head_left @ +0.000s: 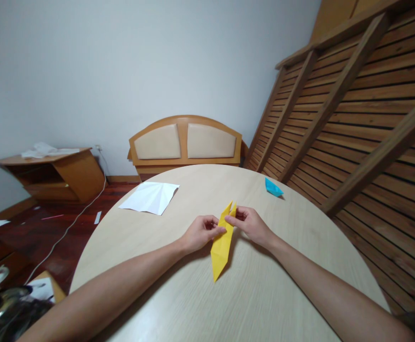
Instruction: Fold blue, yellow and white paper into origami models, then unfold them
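A folded sheet of yellow origami paper [221, 250] is held up over the table, long and narrow, with two points at its far end and one point toward me. My left hand [203, 232] pinches its left edge, thumb on top. From the right, my right hand [252, 225] grips the upper part near the split points, its thumb lying across the paper. The fingers behind the paper are partly hidden.
On the round wooden table [264, 294] lie a creased white sheet [150, 197] at the back left and a small blue folded paper boat [273, 187] at the back right. A slatted wooden frame [335, 118] leans at the right; a headboard [186, 140] stands behind.
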The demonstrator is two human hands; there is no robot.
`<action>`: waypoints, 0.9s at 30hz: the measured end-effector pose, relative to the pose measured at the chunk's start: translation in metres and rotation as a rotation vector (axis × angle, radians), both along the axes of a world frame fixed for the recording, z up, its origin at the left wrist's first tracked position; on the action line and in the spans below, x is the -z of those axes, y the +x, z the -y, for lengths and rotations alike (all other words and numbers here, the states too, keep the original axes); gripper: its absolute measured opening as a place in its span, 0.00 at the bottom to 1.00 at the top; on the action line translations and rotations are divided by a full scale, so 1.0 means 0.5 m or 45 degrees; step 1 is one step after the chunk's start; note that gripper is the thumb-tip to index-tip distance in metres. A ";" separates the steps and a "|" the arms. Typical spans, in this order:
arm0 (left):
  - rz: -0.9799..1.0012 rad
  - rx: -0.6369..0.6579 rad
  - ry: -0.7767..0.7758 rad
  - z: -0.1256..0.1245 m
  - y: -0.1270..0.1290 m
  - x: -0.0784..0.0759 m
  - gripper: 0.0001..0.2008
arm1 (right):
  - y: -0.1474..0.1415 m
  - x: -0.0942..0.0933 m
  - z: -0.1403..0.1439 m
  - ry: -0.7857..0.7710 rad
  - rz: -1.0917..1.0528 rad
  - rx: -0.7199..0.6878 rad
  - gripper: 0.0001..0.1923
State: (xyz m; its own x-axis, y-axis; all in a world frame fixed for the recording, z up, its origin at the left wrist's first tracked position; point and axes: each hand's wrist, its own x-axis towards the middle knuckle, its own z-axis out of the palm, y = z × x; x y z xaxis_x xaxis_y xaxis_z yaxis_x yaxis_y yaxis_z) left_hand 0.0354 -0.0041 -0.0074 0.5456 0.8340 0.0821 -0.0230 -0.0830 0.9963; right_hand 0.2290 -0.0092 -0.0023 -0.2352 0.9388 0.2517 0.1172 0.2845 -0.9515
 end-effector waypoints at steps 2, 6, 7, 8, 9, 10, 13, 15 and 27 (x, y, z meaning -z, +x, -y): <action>-0.029 0.028 0.030 0.002 -0.001 -0.001 0.25 | -0.001 -0.002 0.001 -0.005 0.001 -0.017 0.18; -0.077 0.098 0.044 0.005 -0.003 0.000 0.25 | -0.001 -0.010 0.001 -0.001 0.010 0.031 0.19; -0.092 0.120 0.038 0.006 -0.004 0.001 0.25 | 0.001 -0.013 0.001 -0.002 0.010 0.054 0.20; -0.108 0.139 0.033 0.006 -0.005 0.002 0.25 | 0.002 -0.016 0.000 -0.008 0.009 0.072 0.20; -0.120 0.153 0.029 0.007 -0.005 0.003 0.25 | 0.004 -0.018 0.000 -0.018 0.006 0.084 0.21; -0.130 0.163 0.030 0.007 -0.006 0.003 0.25 | 0.007 -0.020 -0.001 -0.028 0.002 0.093 0.21; -0.151 0.192 0.042 0.008 -0.007 0.002 0.24 | 0.015 -0.024 -0.003 -0.037 -0.015 0.131 0.21; -0.171 0.204 0.067 0.008 -0.008 0.001 0.23 | 0.018 -0.024 -0.005 -0.034 -0.024 0.154 0.20; -0.323 0.026 0.273 0.005 -0.009 0.004 0.15 | 0.016 -0.015 -0.011 -0.029 -0.020 0.090 0.19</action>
